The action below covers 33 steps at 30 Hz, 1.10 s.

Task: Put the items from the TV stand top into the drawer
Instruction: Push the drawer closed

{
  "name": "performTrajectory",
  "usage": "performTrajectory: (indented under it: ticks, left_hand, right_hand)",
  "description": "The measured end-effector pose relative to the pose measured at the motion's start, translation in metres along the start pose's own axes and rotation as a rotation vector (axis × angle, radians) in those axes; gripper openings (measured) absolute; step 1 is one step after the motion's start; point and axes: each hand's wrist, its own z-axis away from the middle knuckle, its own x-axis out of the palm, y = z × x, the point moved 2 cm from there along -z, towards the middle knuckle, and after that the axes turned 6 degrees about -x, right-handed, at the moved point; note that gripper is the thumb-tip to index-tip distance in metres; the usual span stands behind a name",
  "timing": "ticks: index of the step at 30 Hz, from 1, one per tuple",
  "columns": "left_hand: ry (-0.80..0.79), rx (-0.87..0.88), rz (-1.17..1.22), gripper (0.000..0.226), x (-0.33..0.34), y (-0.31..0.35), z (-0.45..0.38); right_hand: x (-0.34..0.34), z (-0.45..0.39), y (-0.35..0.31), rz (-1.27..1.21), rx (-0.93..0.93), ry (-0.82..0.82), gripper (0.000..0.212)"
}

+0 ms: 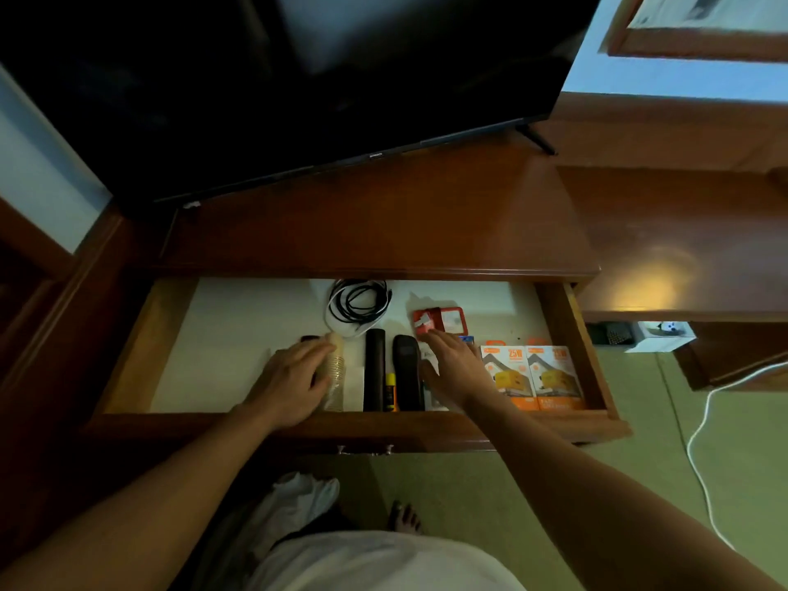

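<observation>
The wooden drawer (140,356) is pulled open below the TV stand top (383,223), which shows only bare wood. Inside lie a coiled black and white cable (358,305), a red packet (441,319), a black cylinder (374,368), a black remote (407,368), a small yellow item (390,392) and two orange charger boxes (533,377). My left hand (294,377) rests flat over a stack of clear plastic cups (337,377). My right hand (456,364) lies fingers spread beside the remote, fingertips touching the red packet. Neither hand grips anything.
A large black TV (298,78) stands at the back of the stand. A lower wooden desk (682,249) adjoins on the right, with a white cable (699,441) trailing over the green floor. My bare foot (405,518) is below the drawer front.
</observation>
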Motion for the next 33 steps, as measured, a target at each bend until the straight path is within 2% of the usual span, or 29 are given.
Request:
performTrajectory:
  ticks: [3,9,16,22,26,33]
  left_hand:
    - [-0.114,-0.106,-0.115,0.066,0.022,-0.012,0.019]
    - [-0.140,-0.109,-0.213,0.096,0.036,-0.022,0.053]
    - [-0.138,-0.008,-0.335,0.088,0.040,-0.027,0.070]
    - [-0.021,0.027,-0.314,0.083,0.045,-0.030,0.079]
    - [0.064,0.020,-0.342,0.075,0.049,-0.030,0.080]
    - [0.103,-0.017,-0.372,0.086,0.056,-0.034,0.077]
  right_hand:
    - [0.011,0.019,0.004,0.023,0.044,-0.033,0.059]
    - [0.032,0.055,-0.001,0.075,0.098,-0.168,0.063]
    - [0.045,0.086,0.001,0.231,0.106,-0.115,0.074]
    - [0.047,0.098,0.010,0.316,0.055,-0.146,0.102]
    - [0.051,0.101,0.011,0.322,0.066,-0.097,0.095]
    - [0.056,0.101,0.016,0.360,0.070,-0.074,0.089]
